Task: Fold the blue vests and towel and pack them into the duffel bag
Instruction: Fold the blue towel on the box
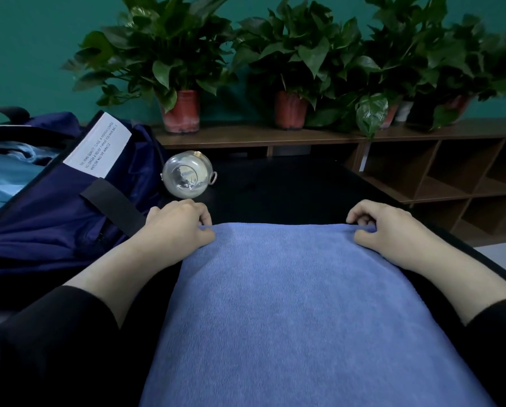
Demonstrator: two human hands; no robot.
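A blue towel [292, 304] lies spread on the black table [275, 186], running from the near edge to the middle. My left hand [178, 224] pinches its far left corner and my right hand [383, 227] pinches its far right corner, both held at table level. The navy duffel bag [55, 218] lies open at the left, with a white label on its flap. Light blue fabric [5, 174], seemingly the vests, shows inside the bag.
A glass jar with a metal clasp [187, 174] lies on its side beyond my left hand, next to the bag. Potted plants [181, 110] line a wooden shelf along the green wall. Wooden cubbies [451, 183] stand at the right.
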